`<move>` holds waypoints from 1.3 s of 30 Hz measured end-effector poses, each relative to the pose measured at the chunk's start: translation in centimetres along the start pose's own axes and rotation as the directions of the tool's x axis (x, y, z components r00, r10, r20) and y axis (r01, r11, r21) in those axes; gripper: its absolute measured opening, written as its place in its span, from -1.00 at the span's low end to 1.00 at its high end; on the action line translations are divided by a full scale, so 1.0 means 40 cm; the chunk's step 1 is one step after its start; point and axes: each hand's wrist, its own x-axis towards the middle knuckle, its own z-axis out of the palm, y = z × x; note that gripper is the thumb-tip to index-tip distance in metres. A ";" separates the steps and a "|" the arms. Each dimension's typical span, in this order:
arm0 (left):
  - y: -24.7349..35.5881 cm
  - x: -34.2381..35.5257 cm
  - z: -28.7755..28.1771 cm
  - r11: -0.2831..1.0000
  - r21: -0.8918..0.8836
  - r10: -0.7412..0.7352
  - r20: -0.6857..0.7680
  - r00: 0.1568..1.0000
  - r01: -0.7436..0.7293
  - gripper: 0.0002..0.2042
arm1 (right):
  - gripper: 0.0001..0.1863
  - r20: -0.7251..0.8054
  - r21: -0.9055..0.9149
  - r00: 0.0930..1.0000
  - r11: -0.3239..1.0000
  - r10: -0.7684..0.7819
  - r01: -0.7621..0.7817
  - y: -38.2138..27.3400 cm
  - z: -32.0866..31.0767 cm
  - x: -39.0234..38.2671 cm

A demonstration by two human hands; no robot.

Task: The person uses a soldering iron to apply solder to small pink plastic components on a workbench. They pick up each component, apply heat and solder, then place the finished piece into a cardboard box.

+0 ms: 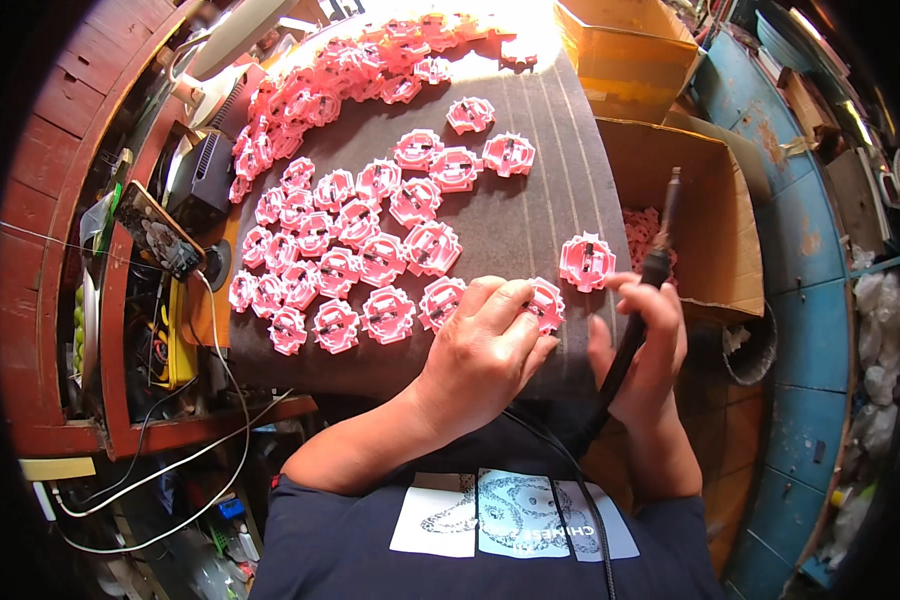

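My left hand [485,340] is closed, its fingertips pinched at the left edge of a pink plastic part [546,306] and covering some of it. In my right hand [652,345] rests a soldering iron [656,262] with a black handle, its metal tip pointing up and away from the parts. Just left of my right fingertips lies another pink plastic part [587,262]. More such parts [381,260], each with a small dark piece in its middle, are spread in rows on the dark mat [515,225] to the left.
A heap of pink parts [320,80] fills the far left of the mat. On the right stand an open cardboard box [710,200] with pink pieces inside and another carton [625,60] behind it. A phone [158,228] leans at the left, with a white cable [225,360] hanging below.
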 end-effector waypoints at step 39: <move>0.008 -0.025 0.040 0.931 -0.360 -0.101 -0.079 0.992 0.066 -0.71 | -0.54 0.029 0.274 0.987 0.949 0.155 -0.157 -0.056 0.051 -0.052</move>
